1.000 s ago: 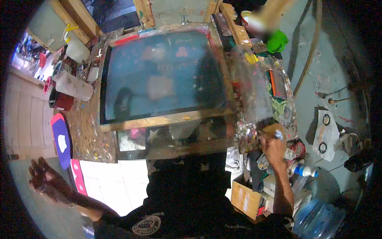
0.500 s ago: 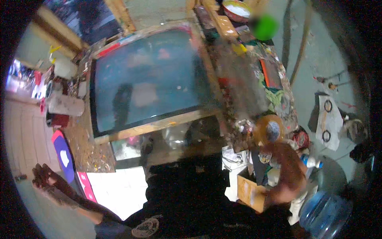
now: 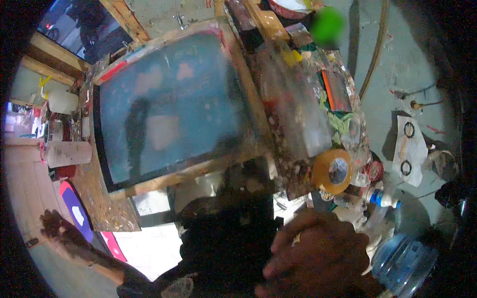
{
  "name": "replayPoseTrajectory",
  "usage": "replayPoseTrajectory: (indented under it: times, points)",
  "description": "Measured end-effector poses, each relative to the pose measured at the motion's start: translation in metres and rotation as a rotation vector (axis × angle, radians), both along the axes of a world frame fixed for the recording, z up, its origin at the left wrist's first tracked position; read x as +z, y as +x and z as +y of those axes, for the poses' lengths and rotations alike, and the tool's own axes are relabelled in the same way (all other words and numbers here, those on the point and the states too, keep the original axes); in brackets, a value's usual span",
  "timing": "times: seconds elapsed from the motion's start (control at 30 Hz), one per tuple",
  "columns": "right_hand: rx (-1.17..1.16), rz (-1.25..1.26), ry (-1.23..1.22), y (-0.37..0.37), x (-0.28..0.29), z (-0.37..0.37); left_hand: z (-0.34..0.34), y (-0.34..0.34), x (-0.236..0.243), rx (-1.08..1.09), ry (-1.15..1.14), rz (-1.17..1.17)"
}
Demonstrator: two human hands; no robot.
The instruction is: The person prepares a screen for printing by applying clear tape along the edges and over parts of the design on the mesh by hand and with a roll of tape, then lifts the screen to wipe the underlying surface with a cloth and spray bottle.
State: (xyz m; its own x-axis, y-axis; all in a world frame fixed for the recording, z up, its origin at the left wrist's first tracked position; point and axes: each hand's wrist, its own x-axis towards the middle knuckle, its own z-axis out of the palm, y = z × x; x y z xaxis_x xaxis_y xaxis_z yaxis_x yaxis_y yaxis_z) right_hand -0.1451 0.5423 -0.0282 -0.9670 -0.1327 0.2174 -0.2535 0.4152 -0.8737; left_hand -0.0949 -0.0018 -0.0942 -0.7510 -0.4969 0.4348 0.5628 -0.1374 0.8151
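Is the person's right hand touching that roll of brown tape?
Apart. The head view shows a clear gap between the right hand and the tape roll, which sits above it.

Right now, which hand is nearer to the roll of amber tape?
Right. The right hand is below the tape roll in the picture, nearer the person's body and not holding it; the left hand is far off at the picture's left side.

seemingly blue-grey screen (image 3: 169, 107), amber tape (image 3: 322, 170), green container (image 3: 328, 27)

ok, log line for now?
left hand: looks empty; right hand: blurred, contents unclear; framed screen: on bench; tape roll: near bench corner
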Motion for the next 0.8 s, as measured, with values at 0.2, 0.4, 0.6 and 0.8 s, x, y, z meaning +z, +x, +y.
replayPoseTrajectory:
  times: [0.2, 0.4, 0.6, 0.8]
  points:
    - [-0.204, -0.200, -0.317, -0.135, -0.096, -0.008, 0.164, -0.153, -0.032, 0.194, -0.699, -0.784]
    - [-0.205, -0.275, -0.025, -0.234, -0.187, -0.002, 0.157, -0.233, -0.142, -0.145, -0.397, -0.557]
    - [-0.338, -0.055, 0.242, -0.248, -0.222, -0.019, 0.162, -0.245, -0.188, -0.096, -0.424, -0.531]
    - [-0.432, 0.168, 0.453, -0.249, -0.230, -0.035, 0.164, -0.247, -0.202, -0.023, -0.418, -0.498]
